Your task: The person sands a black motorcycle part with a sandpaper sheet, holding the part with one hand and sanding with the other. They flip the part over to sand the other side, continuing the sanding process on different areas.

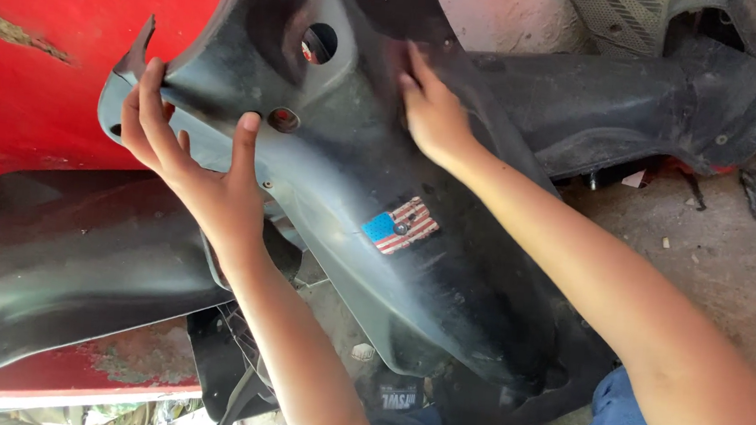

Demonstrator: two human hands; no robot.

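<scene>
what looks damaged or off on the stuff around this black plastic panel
The red body panel behind the black plastic panel has a long rusty scrape near its top left, and the red strip below shows flaked, peeling paint. The black panel itself looks dusty and scuffed.

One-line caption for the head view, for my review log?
Both bare hands, left hand and right hand, press on a dark plastic body panel beside a red panel.
</scene>
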